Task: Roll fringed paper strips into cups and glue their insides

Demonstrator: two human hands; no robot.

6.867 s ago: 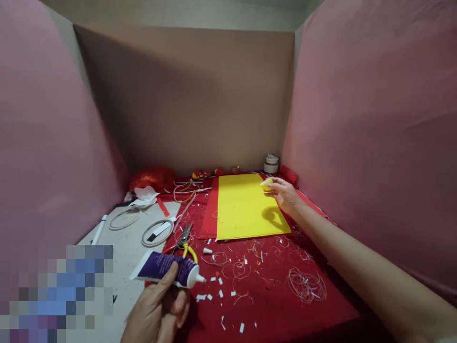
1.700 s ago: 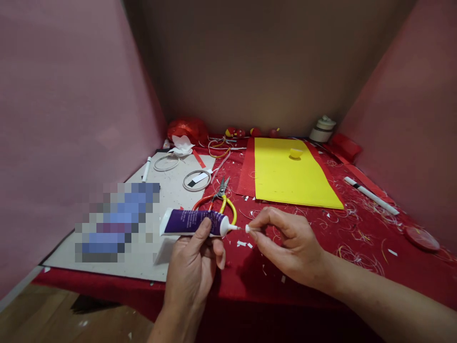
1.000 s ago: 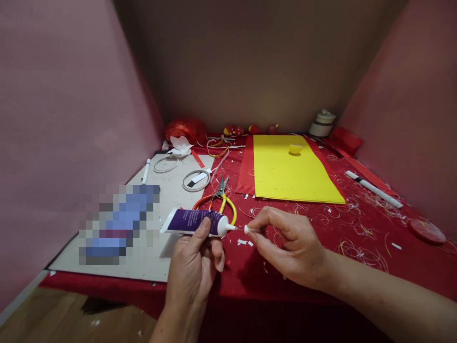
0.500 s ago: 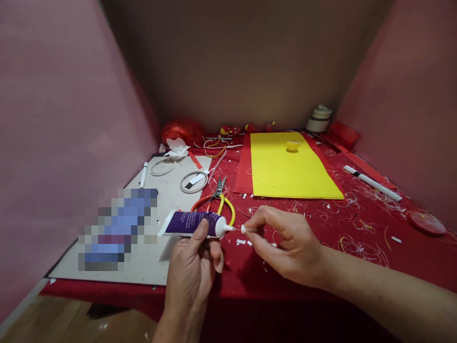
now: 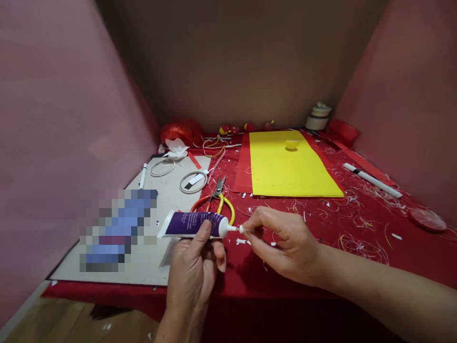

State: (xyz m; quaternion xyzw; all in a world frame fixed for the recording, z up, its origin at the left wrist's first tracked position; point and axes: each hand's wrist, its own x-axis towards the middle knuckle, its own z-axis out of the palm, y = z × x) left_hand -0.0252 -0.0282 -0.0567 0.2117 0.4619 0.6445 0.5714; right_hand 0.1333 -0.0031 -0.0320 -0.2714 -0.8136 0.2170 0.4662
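Observation:
My left hand (image 5: 196,257) grips a purple tube (image 5: 193,224) with a white nozzle pointing right. Between the thumb and forefinger of my right hand (image 5: 280,240) is a small white piece (image 5: 242,229), right at the nozzle's tip; whether the two touch is too small to tell. Scissors (image 5: 218,195) with one red and one yellow handle lie open just behind the tube, their handles partly covered by it. Small white scraps (image 5: 243,241) lie on the red cloth (image 5: 235,281) between my hands.
A grey board (image 5: 143,274) bears two rings (image 5: 193,182) and a blurred blue object (image 5: 121,226). Behind my right hand lie yellow sheets (image 5: 282,171) with a small yellow cup (image 5: 292,145). On the right are a white-and-black stick (image 5: 373,180), thread scraps and a red disc (image 5: 426,219).
The nozzle and the small white piece have come slightly closer together. My left hand and the tube's nozzle have shifted a little to the right.

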